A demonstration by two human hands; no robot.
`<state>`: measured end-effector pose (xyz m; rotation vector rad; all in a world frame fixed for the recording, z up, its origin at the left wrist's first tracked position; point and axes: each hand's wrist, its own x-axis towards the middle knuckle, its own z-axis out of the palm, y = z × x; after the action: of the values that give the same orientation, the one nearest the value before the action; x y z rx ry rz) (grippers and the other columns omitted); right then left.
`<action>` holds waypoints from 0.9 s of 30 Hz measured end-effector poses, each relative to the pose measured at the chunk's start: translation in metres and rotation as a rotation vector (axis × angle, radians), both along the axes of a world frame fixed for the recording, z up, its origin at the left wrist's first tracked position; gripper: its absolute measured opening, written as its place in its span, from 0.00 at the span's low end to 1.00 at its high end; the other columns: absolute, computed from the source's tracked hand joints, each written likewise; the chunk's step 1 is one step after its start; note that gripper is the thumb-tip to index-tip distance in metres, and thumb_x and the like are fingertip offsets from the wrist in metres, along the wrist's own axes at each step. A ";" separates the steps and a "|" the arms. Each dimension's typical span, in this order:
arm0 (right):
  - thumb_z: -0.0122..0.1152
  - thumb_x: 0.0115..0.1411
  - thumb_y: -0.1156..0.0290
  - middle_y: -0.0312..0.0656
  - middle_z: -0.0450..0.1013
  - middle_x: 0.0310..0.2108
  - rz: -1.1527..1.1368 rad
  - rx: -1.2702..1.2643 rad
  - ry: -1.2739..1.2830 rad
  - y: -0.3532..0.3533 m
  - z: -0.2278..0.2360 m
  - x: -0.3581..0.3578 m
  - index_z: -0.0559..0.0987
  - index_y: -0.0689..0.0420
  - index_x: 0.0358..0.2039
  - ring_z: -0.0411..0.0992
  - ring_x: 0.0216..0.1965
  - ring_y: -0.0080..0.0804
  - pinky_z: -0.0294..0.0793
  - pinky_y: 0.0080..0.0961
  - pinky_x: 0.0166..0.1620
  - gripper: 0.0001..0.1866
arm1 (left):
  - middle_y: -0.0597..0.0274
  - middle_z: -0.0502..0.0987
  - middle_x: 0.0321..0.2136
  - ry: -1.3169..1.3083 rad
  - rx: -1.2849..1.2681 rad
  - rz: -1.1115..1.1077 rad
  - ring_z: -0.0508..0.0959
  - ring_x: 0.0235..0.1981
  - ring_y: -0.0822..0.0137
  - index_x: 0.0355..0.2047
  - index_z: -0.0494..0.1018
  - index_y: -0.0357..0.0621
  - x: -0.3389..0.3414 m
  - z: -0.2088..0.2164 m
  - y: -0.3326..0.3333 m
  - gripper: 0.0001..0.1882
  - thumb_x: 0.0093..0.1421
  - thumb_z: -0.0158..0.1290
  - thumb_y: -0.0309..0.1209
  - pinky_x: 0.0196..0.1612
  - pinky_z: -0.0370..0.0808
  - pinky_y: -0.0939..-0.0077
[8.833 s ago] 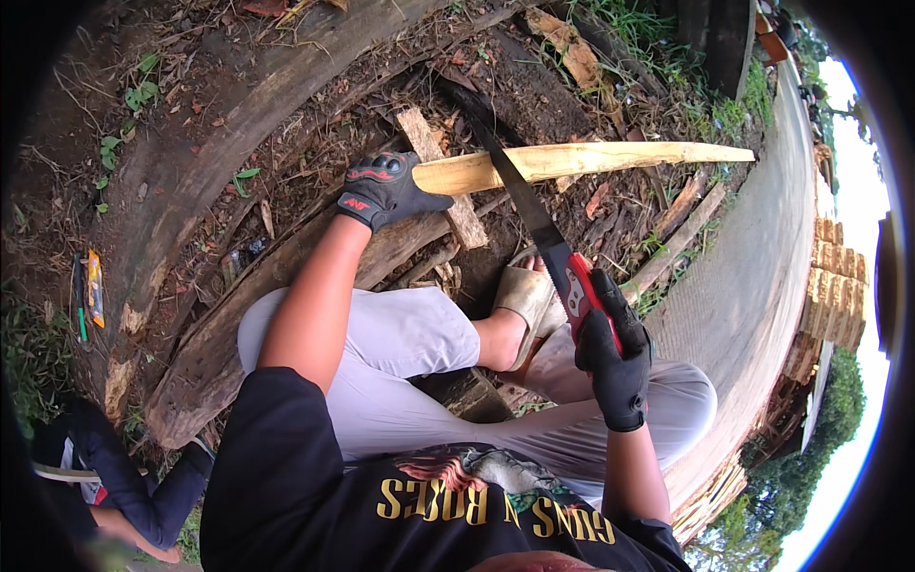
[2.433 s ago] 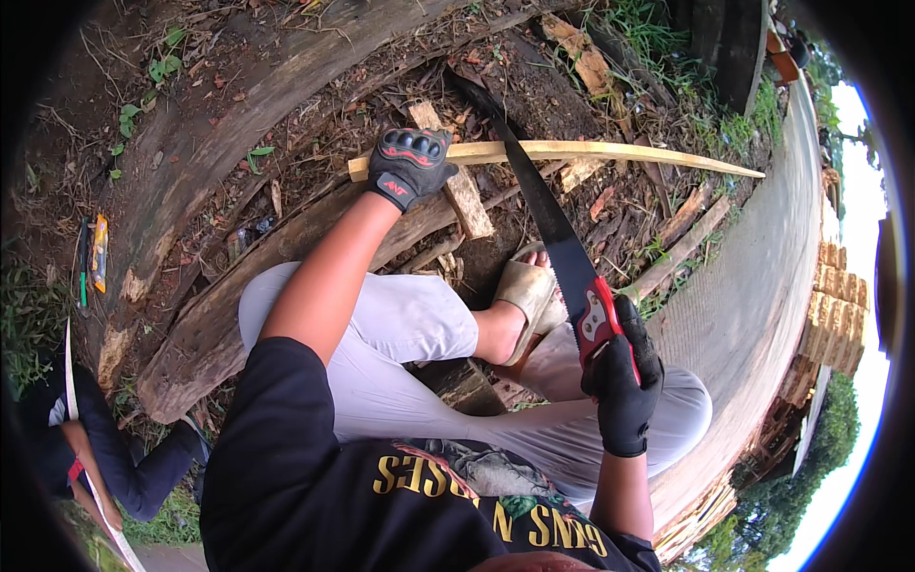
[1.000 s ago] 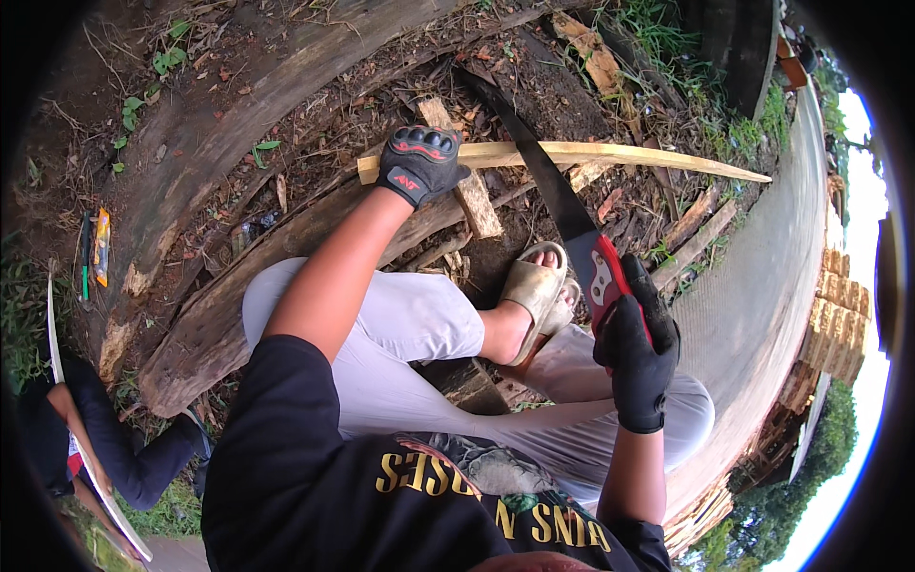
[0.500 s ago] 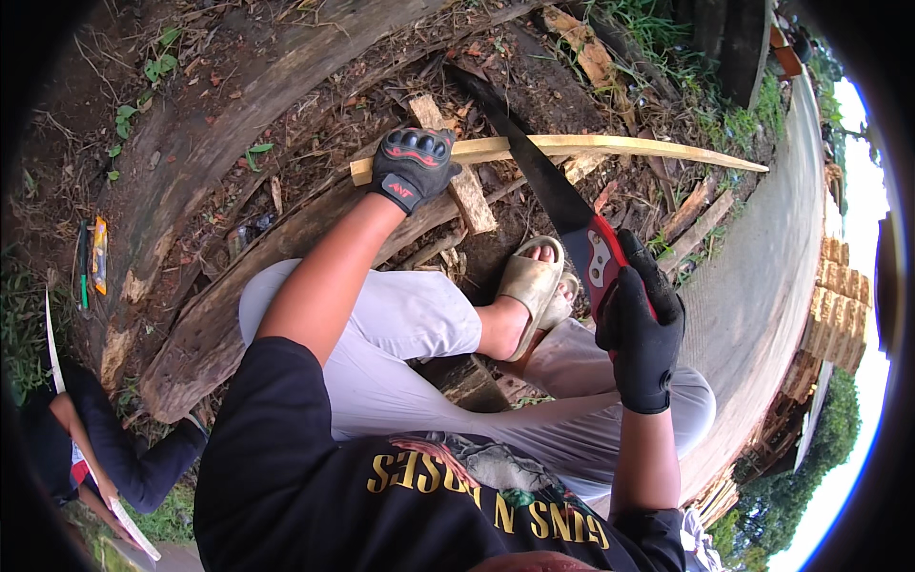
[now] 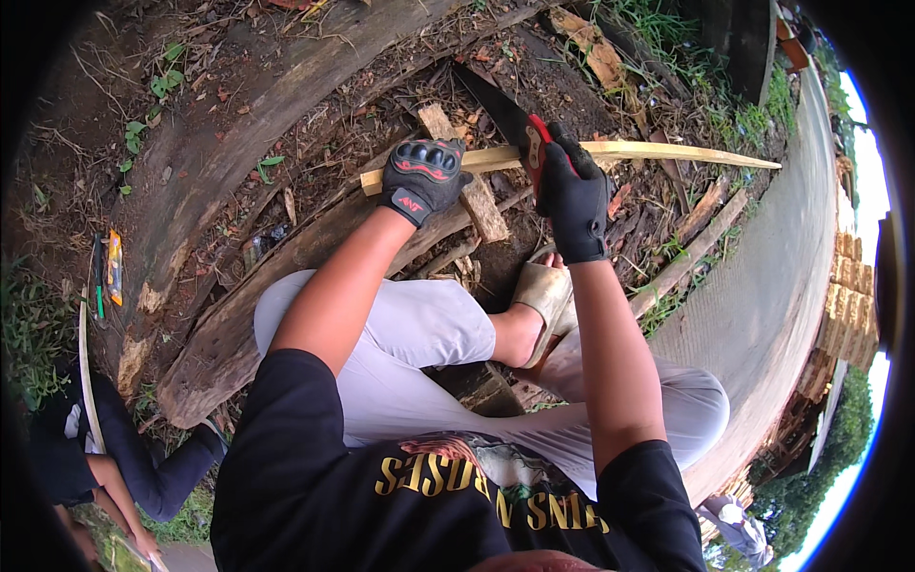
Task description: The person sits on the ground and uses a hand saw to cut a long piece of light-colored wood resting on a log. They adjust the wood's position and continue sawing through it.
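A long, thin wooden strip (image 5: 681,153) runs left to right in front of me, lying across a short wood offcut (image 5: 486,210). My left hand (image 5: 424,176), in a black glove, is closed over the strip near its left end. My right hand (image 5: 574,195), also gloved in black, grips the red handle of a hand saw (image 5: 494,99). The dark blade points forward and to the left and crosses the strip just right of my left hand. Whether its teeth touch the wood, I cannot tell.
A weathered log (image 5: 229,329) lies along the left, with wood scraps and soil around it. My sandaled foot (image 5: 543,296) is close below the strip. A co-worker (image 5: 143,453) sits at the lower left with another strip (image 5: 88,381). Concrete paving (image 5: 762,286) stretches along the right.
My right hand has pushed the saw forward and to the left, bringing the handle up close to the strip. My left hand stays closed on the strip.
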<state>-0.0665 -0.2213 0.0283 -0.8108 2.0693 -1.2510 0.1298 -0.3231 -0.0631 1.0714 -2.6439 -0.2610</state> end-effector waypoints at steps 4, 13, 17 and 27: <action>0.64 0.74 0.65 0.34 0.78 0.34 0.058 -0.054 -0.210 0.036 0.002 0.010 0.75 0.50 0.72 0.71 0.27 0.17 0.75 0.22 0.32 0.27 | 0.52 0.87 0.37 -0.018 0.166 0.006 0.87 0.41 0.50 0.42 0.83 0.51 -0.006 0.016 -0.004 0.24 0.61 0.64 0.57 0.45 0.82 0.52; 0.65 0.72 0.67 0.41 0.82 0.51 0.077 0.090 -0.068 0.120 0.054 0.027 0.73 0.52 0.73 0.76 0.36 0.20 0.80 0.25 0.41 0.30 | 0.54 0.87 0.44 -0.181 0.313 0.066 0.86 0.49 0.51 0.49 0.83 0.53 -0.012 0.040 -0.006 0.27 0.60 0.64 0.59 0.53 0.82 0.52; 0.64 0.72 0.67 0.41 0.82 0.50 0.128 0.180 0.065 0.180 0.124 0.030 0.74 0.58 0.71 0.75 0.33 0.19 0.78 0.24 0.39 0.28 | 0.54 0.87 0.45 -0.188 0.271 0.072 0.86 0.50 0.51 0.50 0.83 0.53 -0.009 0.037 -0.007 0.28 0.61 0.63 0.60 0.54 0.81 0.52; 0.60 0.73 0.68 0.34 0.79 0.33 0.016 0.261 0.047 0.189 0.199 0.041 0.78 0.58 0.68 0.70 0.25 0.15 0.71 0.18 0.30 0.25 | 0.57 0.87 0.40 -0.121 0.174 0.035 0.86 0.43 0.53 0.46 0.83 0.54 -0.011 0.019 -0.004 0.27 0.61 0.62 0.61 0.47 0.81 0.52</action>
<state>-0.0257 -0.0326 0.2273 -0.7397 2.2011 -0.9350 0.1191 -0.3274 -0.0445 1.2227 -2.7465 -0.4399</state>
